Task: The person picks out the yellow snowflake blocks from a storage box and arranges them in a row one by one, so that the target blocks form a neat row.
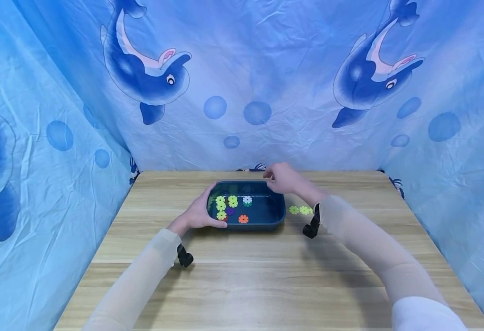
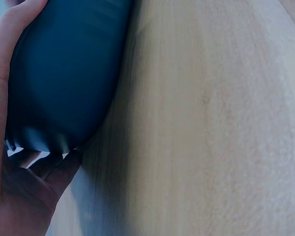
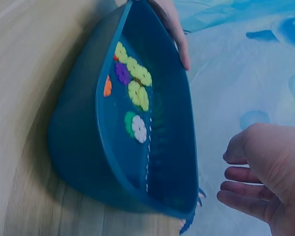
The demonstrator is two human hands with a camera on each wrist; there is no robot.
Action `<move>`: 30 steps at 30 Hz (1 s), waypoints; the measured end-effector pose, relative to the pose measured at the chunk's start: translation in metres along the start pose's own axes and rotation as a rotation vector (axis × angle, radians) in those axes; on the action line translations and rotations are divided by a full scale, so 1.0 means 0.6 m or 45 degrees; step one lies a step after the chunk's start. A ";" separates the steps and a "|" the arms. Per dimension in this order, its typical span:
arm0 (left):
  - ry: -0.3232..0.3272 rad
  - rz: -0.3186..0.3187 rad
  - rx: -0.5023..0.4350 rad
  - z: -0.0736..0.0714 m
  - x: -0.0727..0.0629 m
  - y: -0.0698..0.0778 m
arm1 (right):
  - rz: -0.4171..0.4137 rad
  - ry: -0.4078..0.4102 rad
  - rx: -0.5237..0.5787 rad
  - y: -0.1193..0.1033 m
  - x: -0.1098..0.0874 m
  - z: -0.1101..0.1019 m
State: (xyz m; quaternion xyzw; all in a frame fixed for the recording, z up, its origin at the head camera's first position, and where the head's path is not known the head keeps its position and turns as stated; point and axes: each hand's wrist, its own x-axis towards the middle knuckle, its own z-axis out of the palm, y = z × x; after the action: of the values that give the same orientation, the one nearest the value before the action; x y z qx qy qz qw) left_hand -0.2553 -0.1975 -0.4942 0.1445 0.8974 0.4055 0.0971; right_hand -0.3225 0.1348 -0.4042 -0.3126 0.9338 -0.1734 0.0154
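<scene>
A dark teal plastic basin (image 1: pixel 262 210) stands on the table. Around its left end my left hand (image 1: pixel 198 212) grips the wall, thumb along the front and fingers at the far side. Inside lie flower-shaped plastic discs: several yellow-green discs (image 1: pixel 233 201), a purple disc (image 3: pixel 122 73), an orange disc (image 1: pixel 243 219), and a white disc (image 3: pixel 139 129) over a green one. My right hand (image 1: pixel 284 178) is at the basin's back right corner, fingers loosely bent. The right wrist view shows that hand (image 3: pixel 270 172) apart from the rim, with nothing visible in it.
Several yellow-green discs (image 1: pixel 299 210) lie on the wooden table (image 1: pixel 242 276) right of the basin, partly behind my right wrist. A blue dolphin-print curtain (image 1: pixel 242 82) hangs along the table's back and sides. Each wrist carries a black camera mount (image 1: pixel 311 227).
</scene>
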 end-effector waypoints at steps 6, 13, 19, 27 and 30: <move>0.000 -0.005 0.002 0.000 0.002 0.002 | -0.037 -0.016 0.005 -0.020 0.019 0.010; 0.005 -0.005 -0.019 0.000 0.002 -0.003 | -0.107 -0.036 0.043 -0.056 0.039 0.025; 0.002 -0.002 -0.027 0.001 0.005 -0.002 | -0.165 -0.051 0.024 -0.084 0.053 0.038; -0.011 0.024 -0.027 0.000 0.002 -0.003 | -0.236 -0.071 0.073 -0.112 0.061 0.065; -0.019 0.030 -0.044 -0.001 0.000 -0.001 | -0.269 -0.105 0.105 -0.121 0.062 0.079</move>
State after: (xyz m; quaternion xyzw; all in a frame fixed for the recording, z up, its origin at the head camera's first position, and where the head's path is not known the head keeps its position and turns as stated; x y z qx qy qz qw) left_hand -0.2558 -0.1986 -0.4943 0.1564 0.8877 0.4211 0.1014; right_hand -0.3040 0.0437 -0.4216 -0.4153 0.8863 -0.1993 0.0481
